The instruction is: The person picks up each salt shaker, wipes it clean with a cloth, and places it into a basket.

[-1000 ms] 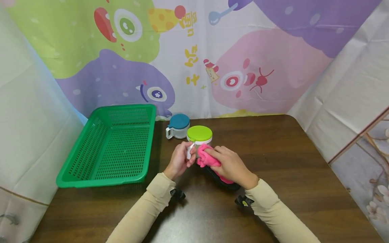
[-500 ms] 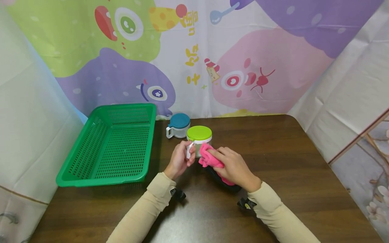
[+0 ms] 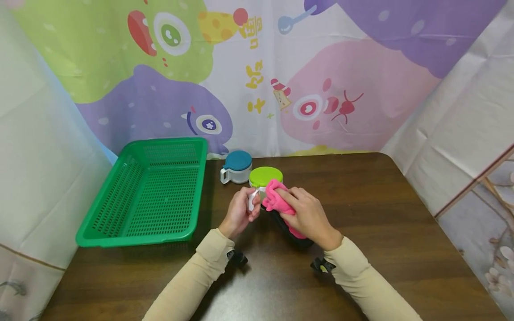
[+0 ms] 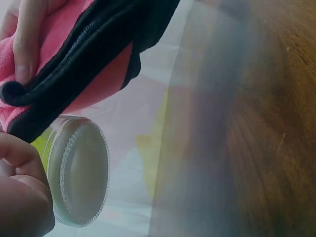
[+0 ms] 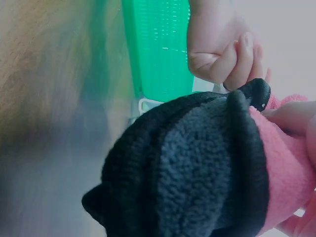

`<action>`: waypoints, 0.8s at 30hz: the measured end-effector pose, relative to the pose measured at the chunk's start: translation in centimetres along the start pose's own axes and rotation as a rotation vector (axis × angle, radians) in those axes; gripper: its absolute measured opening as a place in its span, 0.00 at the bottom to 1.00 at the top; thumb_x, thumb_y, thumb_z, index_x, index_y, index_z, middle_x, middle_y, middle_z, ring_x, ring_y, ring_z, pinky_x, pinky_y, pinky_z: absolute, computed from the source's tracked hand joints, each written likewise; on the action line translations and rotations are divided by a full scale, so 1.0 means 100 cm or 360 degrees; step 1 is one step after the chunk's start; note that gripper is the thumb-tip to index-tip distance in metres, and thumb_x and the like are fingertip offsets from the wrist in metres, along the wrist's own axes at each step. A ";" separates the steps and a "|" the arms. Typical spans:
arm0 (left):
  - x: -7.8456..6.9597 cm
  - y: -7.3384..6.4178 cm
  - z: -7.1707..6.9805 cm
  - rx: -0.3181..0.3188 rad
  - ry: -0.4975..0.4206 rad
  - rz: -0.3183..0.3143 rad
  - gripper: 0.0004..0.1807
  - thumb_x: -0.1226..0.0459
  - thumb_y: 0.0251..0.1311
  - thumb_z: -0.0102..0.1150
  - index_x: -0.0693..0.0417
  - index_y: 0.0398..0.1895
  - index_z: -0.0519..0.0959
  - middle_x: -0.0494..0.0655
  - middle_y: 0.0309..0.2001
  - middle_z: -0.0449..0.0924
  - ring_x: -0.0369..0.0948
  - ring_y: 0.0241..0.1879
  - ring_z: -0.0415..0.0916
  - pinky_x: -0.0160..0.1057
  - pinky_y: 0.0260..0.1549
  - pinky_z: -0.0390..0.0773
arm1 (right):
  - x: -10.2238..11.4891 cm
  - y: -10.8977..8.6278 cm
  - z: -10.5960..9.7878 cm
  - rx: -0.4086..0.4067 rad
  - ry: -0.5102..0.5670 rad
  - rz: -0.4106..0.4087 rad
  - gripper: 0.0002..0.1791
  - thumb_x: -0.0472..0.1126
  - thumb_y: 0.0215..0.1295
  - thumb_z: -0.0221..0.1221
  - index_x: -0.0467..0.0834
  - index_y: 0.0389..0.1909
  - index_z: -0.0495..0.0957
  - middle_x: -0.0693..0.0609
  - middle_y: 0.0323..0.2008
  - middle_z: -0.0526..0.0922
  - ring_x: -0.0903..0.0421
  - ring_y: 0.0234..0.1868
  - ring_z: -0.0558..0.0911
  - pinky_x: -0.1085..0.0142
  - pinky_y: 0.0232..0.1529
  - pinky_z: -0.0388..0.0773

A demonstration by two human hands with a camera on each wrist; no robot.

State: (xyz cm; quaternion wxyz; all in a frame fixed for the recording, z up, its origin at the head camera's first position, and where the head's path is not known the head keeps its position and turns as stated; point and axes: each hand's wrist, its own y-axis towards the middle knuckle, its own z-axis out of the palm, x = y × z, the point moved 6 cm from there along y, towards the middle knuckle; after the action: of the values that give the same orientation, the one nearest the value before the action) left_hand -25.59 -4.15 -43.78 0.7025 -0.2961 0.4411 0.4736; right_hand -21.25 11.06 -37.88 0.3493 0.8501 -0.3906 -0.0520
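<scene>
My left hand (image 3: 238, 210) grips the white handle (image 3: 252, 199) of a lidded jar (image 3: 266, 176) with a bright green lid. In the left wrist view the jar's clear ridged base (image 4: 86, 173) shows, held up off the table. My right hand (image 3: 307, 214) pinches a bunched cloth (image 3: 277, 198), pink on one side and dark on the other, against the jar's side just under the lid. The cloth's dark half (image 5: 195, 168) hangs below the right hand and fills much of the right wrist view. The cloth hides most of the jar's front in the head view.
Behind the hands stands a second handled jar (image 3: 238, 167) with a blue lid. A green perforated basket (image 3: 138, 241) sits at the left of the brown wooden table (image 3: 385, 223). A cartoon-print curtain (image 3: 265, 129) hangs along the table's back edge.
The cloth first slid slightly right and down, then came back up and left, and now covers more of the jar below its lid. The left hand keeps its grip, nearly still.
</scene>
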 end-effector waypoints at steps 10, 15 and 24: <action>0.005 0.000 0.000 -0.0010 -0.0033 -0.0055 0.23 0.60 0.70 0.29 0.51 0.14 0.63 0.38 0.09 0.62 0.31 0.07 0.58 0.28 0.09 0.56 | 0.002 -0.001 0.007 0.0016 -0.0049 -0.0052 0.29 0.41 0.44 0.74 0.45 0.52 0.81 0.49 0.31 0.77 0.54 0.32 0.74 0.63 0.30 0.78; 0.006 0.000 -0.001 -0.0011 -0.0032 -0.0064 0.22 0.60 0.70 0.29 0.51 0.15 0.62 0.38 0.08 0.62 0.30 0.06 0.58 0.28 0.09 0.56 | 0.004 0.000 0.010 0.0066 -0.0091 -0.0097 0.29 0.43 0.43 0.76 0.46 0.51 0.82 0.48 0.33 0.79 0.53 0.33 0.75 0.62 0.32 0.79; 0.005 0.001 -0.001 0.0016 -0.0009 -0.0063 0.22 0.60 0.70 0.28 0.52 0.16 0.62 0.38 0.09 0.62 0.31 0.06 0.57 0.27 0.09 0.57 | 0.005 0.002 0.015 0.0163 -0.0098 -0.0188 0.29 0.46 0.44 0.76 0.48 0.52 0.83 0.48 0.42 0.82 0.51 0.39 0.79 0.58 0.41 0.80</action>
State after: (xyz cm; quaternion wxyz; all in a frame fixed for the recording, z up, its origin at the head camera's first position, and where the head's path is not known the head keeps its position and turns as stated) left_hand -25.60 -4.00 -44.27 0.7143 -0.2999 0.4357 0.4583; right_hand -21.55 9.84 -38.79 0.2896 0.8864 -0.3523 -0.0787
